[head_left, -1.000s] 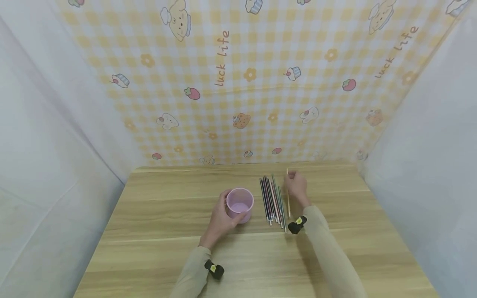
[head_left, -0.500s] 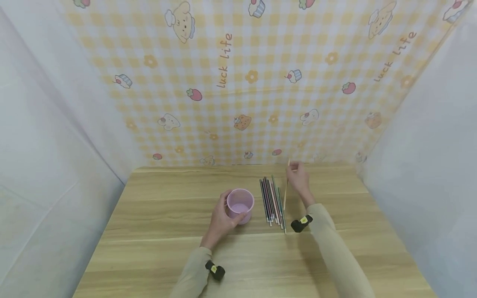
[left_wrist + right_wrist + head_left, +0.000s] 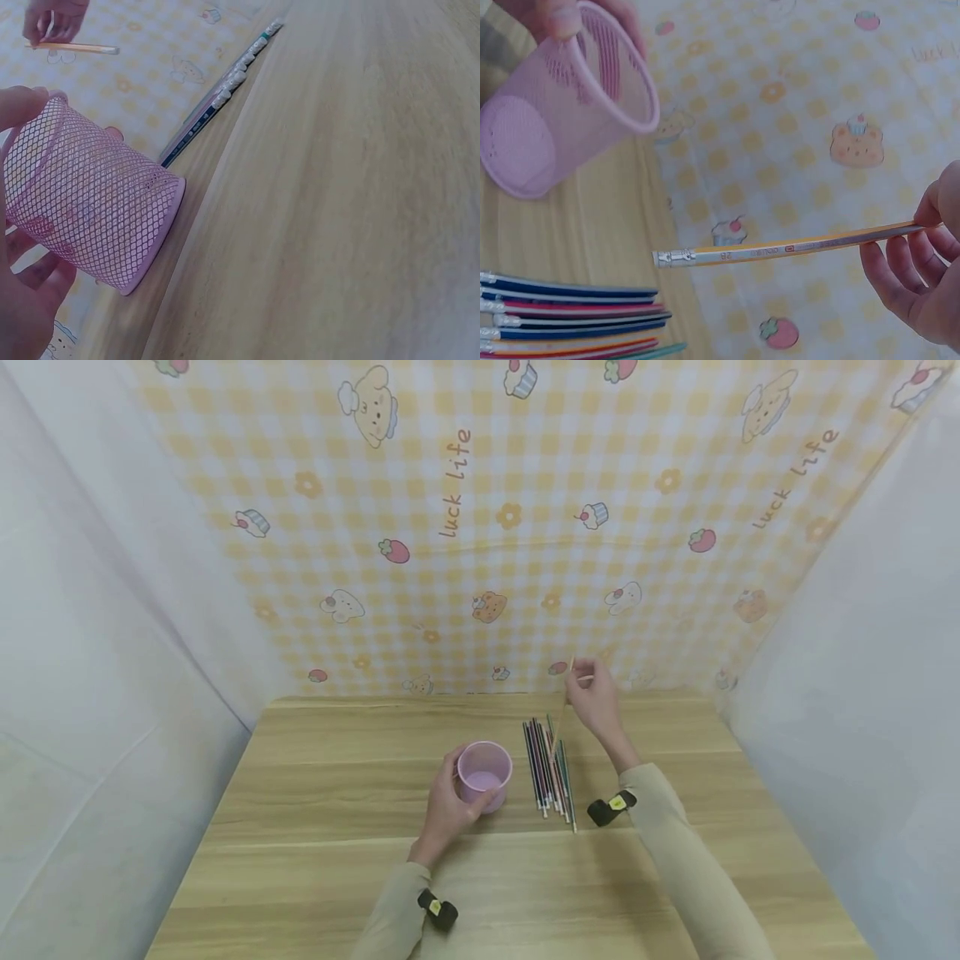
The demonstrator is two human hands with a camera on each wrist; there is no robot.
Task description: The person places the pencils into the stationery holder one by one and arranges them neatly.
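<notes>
A pink mesh pencil cup stands upright on the wooden table, and its inside looks bare in the head view. My left hand grips it from the left, thumb at the front and fingers round the back. Above the table, my right hand pinches a yellow pencil near one end; its white eraser end with a silver band points down and toward the cup. Below that hand, several dark, pink and green pencils lie side by side just right of the cup, eraser ends toward me.
The wooden table reaches back to a yellow checked cloth with cartoon prints. White sheets hang on the left and right. A black camera is strapped to each wrist.
My right hand has lifted the yellow pencil off the table and carried it up and slightly left, over the row of pencils. The left hand and the cup have stayed in place.
</notes>
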